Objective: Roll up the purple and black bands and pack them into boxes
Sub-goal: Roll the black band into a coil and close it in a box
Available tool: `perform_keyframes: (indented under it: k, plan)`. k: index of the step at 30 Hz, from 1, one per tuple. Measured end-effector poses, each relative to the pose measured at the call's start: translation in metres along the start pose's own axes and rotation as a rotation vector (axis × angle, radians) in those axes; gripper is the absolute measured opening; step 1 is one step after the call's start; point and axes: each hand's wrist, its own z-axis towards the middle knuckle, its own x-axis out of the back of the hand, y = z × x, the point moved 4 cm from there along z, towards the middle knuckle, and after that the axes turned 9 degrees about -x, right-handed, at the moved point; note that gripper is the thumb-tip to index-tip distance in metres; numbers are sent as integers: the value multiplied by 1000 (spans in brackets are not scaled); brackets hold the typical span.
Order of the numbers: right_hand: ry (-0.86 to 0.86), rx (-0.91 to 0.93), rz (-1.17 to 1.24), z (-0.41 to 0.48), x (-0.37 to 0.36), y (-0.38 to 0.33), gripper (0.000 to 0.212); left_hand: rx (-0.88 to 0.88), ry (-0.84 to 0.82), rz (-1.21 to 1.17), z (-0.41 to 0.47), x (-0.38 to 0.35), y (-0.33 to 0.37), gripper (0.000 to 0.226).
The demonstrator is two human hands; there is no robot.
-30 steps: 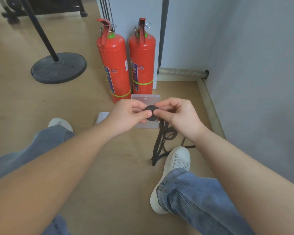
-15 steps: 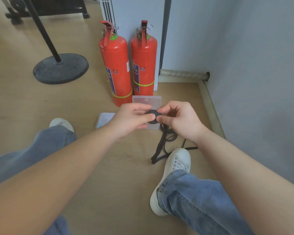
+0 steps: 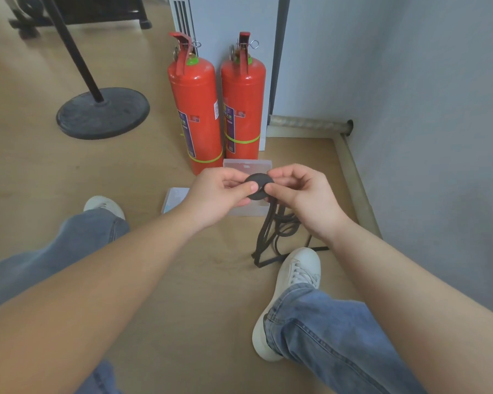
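Pinched from both sides, the rolled black band [image 3: 258,186] sits between the left hand [image 3: 215,196] and right hand [image 3: 306,199]. Step: rolling, partway. Its loose tail [image 3: 272,233] drops toward 6 o'clock onto the floor. Next move likely needs steady tension while turning. Count: one black band, no purple band visible, two boxes — clear box [image 3: 246,165] at 12 o'clock, second box [image 3: 173,199] at 9.

black band roll [image 3: 258,185]; two red extinguishers [image 3: 195,115] with yellow-green stripes; white shoes [image 3: 292,282]; blue jeans [image 3: 333,334]; tan wood floor [image 3: 40,172]
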Motion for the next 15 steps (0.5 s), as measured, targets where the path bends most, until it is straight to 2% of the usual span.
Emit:
perform_keyframes:
  k: [3, 6, 9, 13, 15]
  plan:
    - [-22, -18, 102, -1, -2, -1, 19, 56, 37, -226, -6, -10, -1, 12]
    - [-13, 17, -14, 1, 2, -3, 20, 115, -5, -268, -8, -14, -4, 9]
    - [-39, 101, -233, 0, 0, -6, 22, 119, -94, -63, -4, -11, -5, 19]
    - [-84, 173, -496, -2, -4, -14, 27, -140, -144, 462, 2, -2, 6, 14]
    - [-77, 199, -605, -2, -4, -16, 27, -186, -164, 601, 4, 3, 8, 17]
